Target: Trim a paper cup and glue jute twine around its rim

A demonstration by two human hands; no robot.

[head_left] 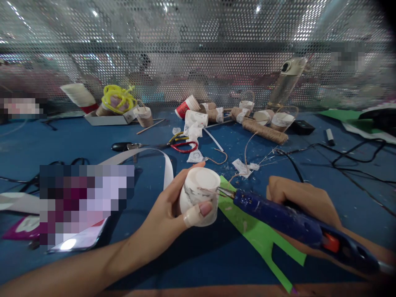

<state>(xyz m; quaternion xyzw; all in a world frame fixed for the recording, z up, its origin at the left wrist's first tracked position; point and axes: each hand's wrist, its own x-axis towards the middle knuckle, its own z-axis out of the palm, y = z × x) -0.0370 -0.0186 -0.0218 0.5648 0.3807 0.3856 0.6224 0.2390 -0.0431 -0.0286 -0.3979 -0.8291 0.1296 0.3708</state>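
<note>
Slanting in from about four o'clock, close to us, a blue hand tool (278, 216) with an orange-red switch points its slim metal tip (226, 192) at a white cup (198, 194), the centre of our dial. Our right hand (306, 200), at three o'clock, closes around the tool's body, though the tool itself masks part of that grip. Our left hand (168, 206) clasps the cup, fingers behind and thumb laid across the near side; a pale band (192, 216) circles the thumb. The cup tilts slightly in that grasp, its flat round end turned up, its side streaked with grey. Between two and three o'clock on the cup, the tip meets the wall or stops just beside it; we cannot tell which. For tidy work, we judge, the left hand should hold the cup firmly without denting it, the thumb well clear of the tip, while the right guides the tool lightly and evenly. Green paper (253, 233) lies at four o'clock, partly under the tool, best spared a touch from the tip. Red-handled scissors (173, 145) lie towards eleven, a twine-covered roll (266, 132) between one and two.
</note>
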